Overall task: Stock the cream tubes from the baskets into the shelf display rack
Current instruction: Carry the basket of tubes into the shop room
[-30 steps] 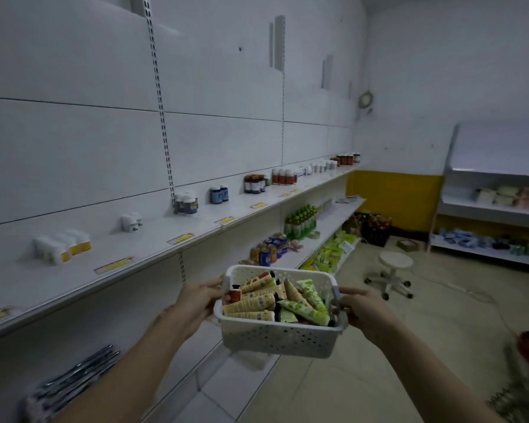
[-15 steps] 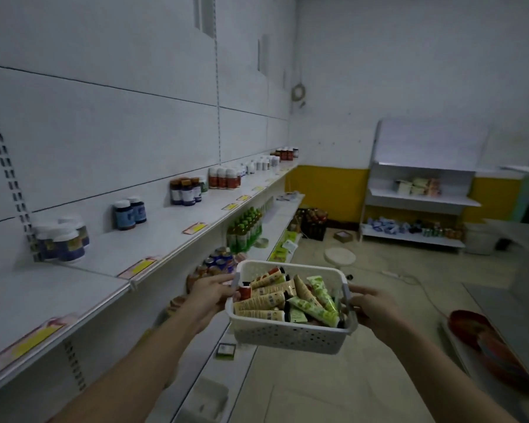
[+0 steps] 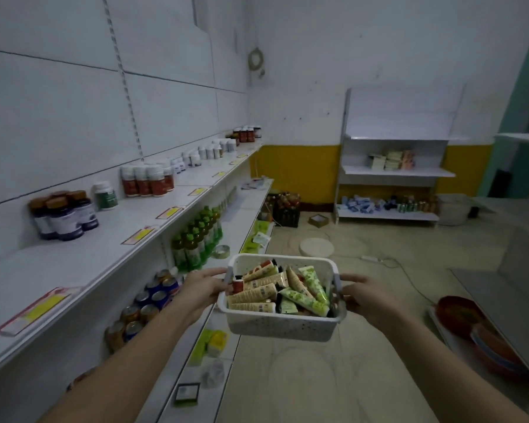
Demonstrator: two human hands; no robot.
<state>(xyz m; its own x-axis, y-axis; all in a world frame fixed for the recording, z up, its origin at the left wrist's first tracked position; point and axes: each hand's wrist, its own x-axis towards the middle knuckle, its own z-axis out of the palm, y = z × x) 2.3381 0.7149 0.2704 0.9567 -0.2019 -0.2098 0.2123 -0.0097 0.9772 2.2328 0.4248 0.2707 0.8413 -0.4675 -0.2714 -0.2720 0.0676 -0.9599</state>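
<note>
A white perforated basket [image 3: 280, 326] hangs in front of me at waist height, carried level over the floor. Inside lie several cream tubes [image 3: 283, 293], beige ones on the left and green-patterned ones on the right. My left hand [image 3: 203, 288] grips the basket's left rim handle. My right hand [image 3: 365, 296] grips the right rim handle. A long white wall shelf [image 3: 110, 239] runs along my left. A smaller white display rack [image 3: 397, 172] stands against the far wall.
Supplement bottles [image 3: 63, 213] and yellow price tags line the wall shelf; green bottles [image 3: 196, 239] and cans [image 3: 144, 306] fill lower shelves. On the floor are a round stool [image 3: 316, 247], a dark crate [image 3: 284, 209], a cable and, at right, red bowls [image 3: 458, 312].
I have walked forward along the aisle with my view swinging right. The basket stays held in both hands; the far rack and the stool are closer.
</note>
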